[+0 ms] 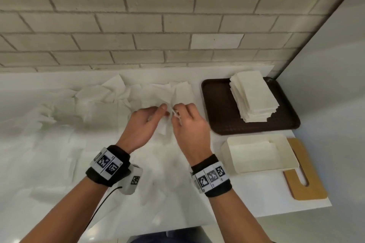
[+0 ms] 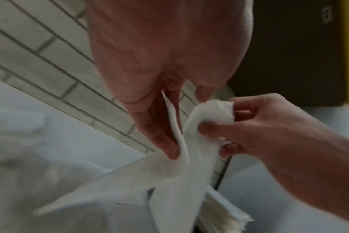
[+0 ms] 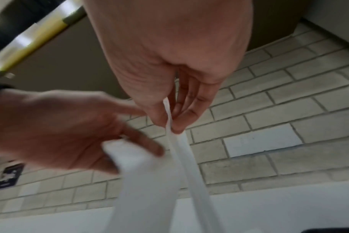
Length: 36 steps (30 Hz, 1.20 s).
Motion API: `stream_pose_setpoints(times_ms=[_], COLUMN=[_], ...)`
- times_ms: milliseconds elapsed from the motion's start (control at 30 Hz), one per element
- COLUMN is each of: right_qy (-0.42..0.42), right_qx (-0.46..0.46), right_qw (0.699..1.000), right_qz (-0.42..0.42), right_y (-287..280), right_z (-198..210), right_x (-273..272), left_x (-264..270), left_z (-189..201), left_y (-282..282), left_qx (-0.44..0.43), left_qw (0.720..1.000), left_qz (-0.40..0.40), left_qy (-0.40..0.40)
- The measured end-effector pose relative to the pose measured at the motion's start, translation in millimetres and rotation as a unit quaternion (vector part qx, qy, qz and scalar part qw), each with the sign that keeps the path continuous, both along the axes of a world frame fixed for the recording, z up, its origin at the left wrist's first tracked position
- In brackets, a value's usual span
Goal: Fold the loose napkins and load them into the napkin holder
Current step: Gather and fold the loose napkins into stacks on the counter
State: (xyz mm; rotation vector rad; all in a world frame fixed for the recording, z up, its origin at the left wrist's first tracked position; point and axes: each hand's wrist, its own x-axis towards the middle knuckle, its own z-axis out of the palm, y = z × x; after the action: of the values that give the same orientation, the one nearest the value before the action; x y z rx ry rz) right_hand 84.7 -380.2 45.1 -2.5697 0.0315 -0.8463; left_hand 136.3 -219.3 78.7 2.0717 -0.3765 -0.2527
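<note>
Over the middle of the white counter, both hands hold one white napkin [image 1: 163, 126] up between them. My left hand [image 1: 161, 111] pinches one upper edge between thumb and fingers, and the left wrist view shows that hand [image 2: 174, 149] with the napkin [image 2: 179, 181] hanging below. My right hand [image 1: 176, 113] pinches the other edge; in the right wrist view, that hand [image 3: 170, 126] has thumb and fingers pressed on the thin sheet [image 3: 149, 181]. The cream napkin holder [image 1: 229, 156] sits at the front right with flat napkins inside.
Several loose napkins [image 1: 98, 100] lie scattered over the counter's back and left. A brown tray [image 1: 219, 104] at the right carries a stack of folded napkins [image 1: 254, 96]. A wooden slotted plate [image 1: 306, 179] lies beside the holder. A brick wall runs behind.
</note>
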Motion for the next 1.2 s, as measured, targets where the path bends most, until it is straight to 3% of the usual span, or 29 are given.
stream_pose_setpoints(times_ms=[67,267,367,433,500,567,600,833,900,1033,1167,1200], right_qy=[-0.002,-0.011,-0.056,-0.014,0.059,0.123,0.142,0.251,0.262,0.152,0.008,-0.012], right_qx=[0.021,0.152,0.237,0.354,0.459,0.517,0.527,0.515,0.489,0.513,0.621,0.622], right_qw=[1.000,0.984,0.968,0.930,0.868,0.818,0.808,0.805,0.821,0.844,0.781,0.778], right_qz=[0.021,0.090,0.063,0.093,0.180,0.223,0.221,0.153,0.134,0.028,-0.065,-0.082], right_y=[8.2,-9.3,-38.1,-62.3,-79.1,-89.1,-93.1,-116.0,-124.2,-147.7,-173.3,-179.4], right_z=[-3.8,9.8,29.9,37.6,41.1,41.5,41.7,25.1,19.8,15.4,14.4,15.8], right_x=[-12.8,-51.8,-71.5,-76.0,-79.0,-83.2,-87.3,-129.0,-141.2,-163.3,-174.2,-174.6], left_x=[-10.9,-15.9,-21.3,-32.2,-42.4,-49.1,-51.6,-61.0,-64.0,-66.8,-70.0,-72.3], left_z=[10.7,12.9,19.9,32.4,43.8,49.0,51.1,40.5,35.8,25.7,9.3,4.6], left_y=[-20.3,-42.8,-38.4,-41.1,-50.3,-60.7,-65.4,-90.3,-96.9,-110.2,-128.8,-134.3], left_qx=[-0.038,-0.003,0.011,0.002,0.008,-0.001,-0.008,-0.057,-0.080,-0.139,-0.198,-0.201], left_qw=[0.999,0.999,0.992,0.980,0.969,0.964,0.963,0.970,0.971,0.980,0.978,0.978], left_qz=[-0.016,-0.002,-0.090,-0.159,-0.204,-0.216,-0.213,-0.134,-0.115,-0.090,-0.065,-0.063], left_qy=[0.027,-0.032,-0.088,-0.117,-0.139,-0.158,-0.165,-0.193,-0.192,-0.112,0.003,0.015])
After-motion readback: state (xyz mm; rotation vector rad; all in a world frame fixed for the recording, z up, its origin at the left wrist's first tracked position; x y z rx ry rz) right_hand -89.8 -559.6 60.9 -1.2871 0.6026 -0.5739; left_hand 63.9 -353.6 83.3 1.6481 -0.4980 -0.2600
